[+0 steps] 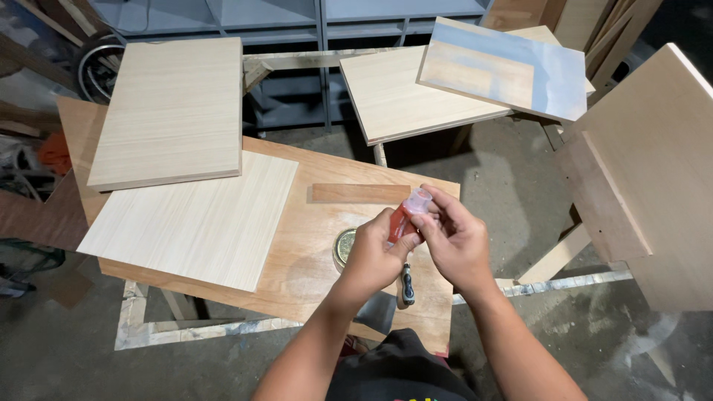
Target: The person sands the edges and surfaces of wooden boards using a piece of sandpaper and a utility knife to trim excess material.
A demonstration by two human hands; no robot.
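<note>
Both the left hand [375, 256] and the right hand [453, 241] have their fingers closed around a small red tube [407, 217] with a clear cap, which looks light, soft and squeezable, best held by its body.

Even, fairly bright overhead light, a bit cool. Pale wood panels [174, 111] at 10 o'clock read bright, not blown out. Bluish sheen glare on the tilted board [505, 70] at 1 o'clock. Soft short shadows under the hands on the surface [297, 260]; darker shadow under the boards toward 12 o'clock and on the floor [520, 193]. Corners at 9 and 1 o'clock go dim. Wide-angle bend at the edges, big panel at 3 o'clock stretched. Centre sharp, no motion blur.
</note>
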